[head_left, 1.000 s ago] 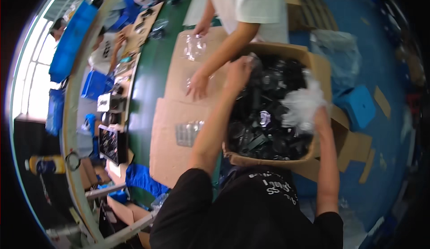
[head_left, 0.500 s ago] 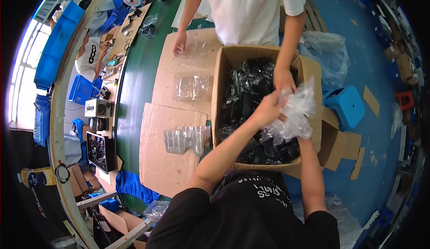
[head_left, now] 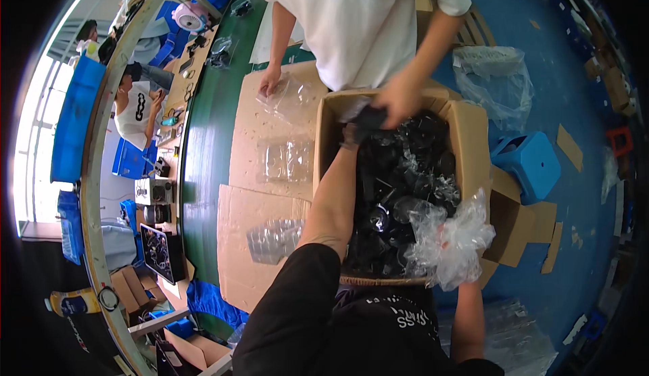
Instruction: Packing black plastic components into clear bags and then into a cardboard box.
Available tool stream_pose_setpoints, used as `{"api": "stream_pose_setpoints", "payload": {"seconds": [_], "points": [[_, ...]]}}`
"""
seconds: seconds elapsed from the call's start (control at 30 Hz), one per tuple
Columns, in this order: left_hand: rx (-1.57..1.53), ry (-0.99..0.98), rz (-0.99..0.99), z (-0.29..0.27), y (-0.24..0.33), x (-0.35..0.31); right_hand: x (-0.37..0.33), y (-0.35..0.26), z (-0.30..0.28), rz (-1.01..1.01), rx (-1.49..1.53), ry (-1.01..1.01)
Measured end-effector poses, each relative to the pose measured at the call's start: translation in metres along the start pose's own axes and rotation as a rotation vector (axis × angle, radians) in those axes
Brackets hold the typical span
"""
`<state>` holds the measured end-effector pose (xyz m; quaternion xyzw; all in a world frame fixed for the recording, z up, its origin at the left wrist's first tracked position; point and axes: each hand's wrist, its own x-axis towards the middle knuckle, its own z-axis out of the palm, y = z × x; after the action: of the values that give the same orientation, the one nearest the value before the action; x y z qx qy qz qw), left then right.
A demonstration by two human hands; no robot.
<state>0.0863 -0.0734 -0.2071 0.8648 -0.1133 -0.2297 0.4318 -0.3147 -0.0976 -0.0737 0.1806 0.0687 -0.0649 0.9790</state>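
A cardboard box [head_left: 473, 146] in front of me is full of black parts in clear plastic bags [head_left: 399, 214]. My left hand [head_left: 350, 136] reaches into the box's far left corner. Its fingers are mostly hidden at a dark bagged item [head_left: 368, 118], so their pose does not show. At the box's near right corner, my right hand [head_left: 443, 236] is closed on a bunch of crumpled clear plastic bags [head_left: 466, 244], which largely covers it. Across from me a co-worker's hand [head_left: 402, 99], blurred, is at the same dark item. The co-worker's other hand [head_left: 270, 80] pinches a clear bag [head_left: 292, 99].
Left of the box, flat cardboard sheets [head_left: 236, 254] carry clear plastic trays [head_left: 284, 159] on a green table [head_left: 203, 166]. A blue stool [head_left: 531, 166], cardboard pieces [head_left: 541, 224] and a plastic sack [head_left: 497, 85] lie to the right on the blue floor.
My left hand has left the plastic bunch and reached to the box's far left. The bunch moved nearer me with my right hand. The co-worker's hand moved left to a dark item.
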Motion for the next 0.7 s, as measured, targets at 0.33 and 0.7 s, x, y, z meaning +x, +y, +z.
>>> {"api": "stream_pose_setpoints", "payload": {"seconds": [0.33,0.7], "points": [[-0.123,-0.269,-0.176,0.012,-0.014,0.030,-0.049,-0.009,-0.038,-0.584,-0.688,0.548],[-0.432,-0.072,0.468,-0.075,0.044,-0.102,-0.008,0.001,0.025,-0.577,-1.711,0.808]]}}
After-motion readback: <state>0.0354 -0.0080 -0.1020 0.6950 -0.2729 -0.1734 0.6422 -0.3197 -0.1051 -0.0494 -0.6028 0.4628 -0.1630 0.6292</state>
